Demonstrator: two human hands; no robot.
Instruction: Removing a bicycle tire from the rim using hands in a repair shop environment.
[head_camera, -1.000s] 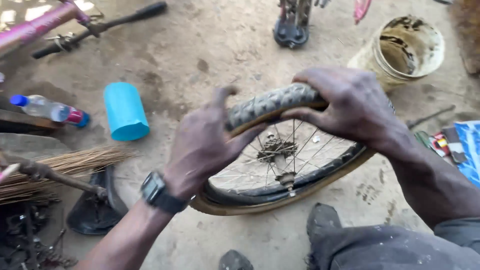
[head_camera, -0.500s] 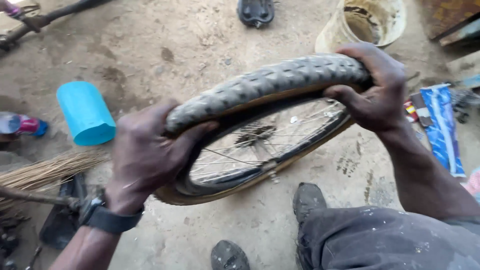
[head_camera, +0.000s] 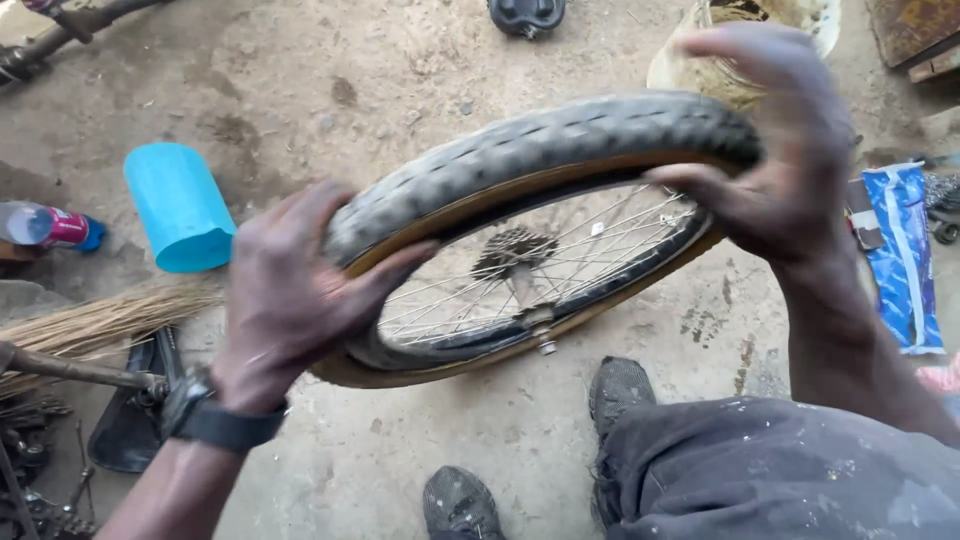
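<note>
One dirt floor (head_camera: 330, 90), bare and stained, carries everything. One wheel (head_camera: 530, 250) sits at centre frame, tilted, its low edge on the floor near 6 o'clock; it has come nearer and larger in view than a second ago. One knobbly tyre (head_camera: 560, 135) with a tan sidewall arches over the rim from 9 to 2 o'clock; a wider gap now shows between tyre and rim along the top than a moment ago, which I judge means the tyre bead is being worked over the rim. Spokes and one sprocket (head_camera: 513, 248) show through the middle. One left hand (head_camera: 295, 290), at 8 o'clock on the wheel, has shifted down the tyre; its grip is closed around tyre and rim, thumb across the sidewall. One right hand (head_camera: 785, 165), at 2 o'clock, is blurred; its grip is wide, palm and thumb on the tyre's end, fingers lifted, where half a second ago it was wrapped tight. One blue cup (head_camera: 178, 208) lies at 9 o'clock, one broom (head_camera: 90, 325) below it, one bottle (head_camera: 45, 225) at far 9. One bucket (head_camera: 745, 50) stands at 1 o'clock, one blue packet (head_camera: 905, 255) at 3. Two shoes (head_camera: 620, 390) show at 6 o'clock. One watch (head_camera: 215, 415) is on the left wrist.
</note>
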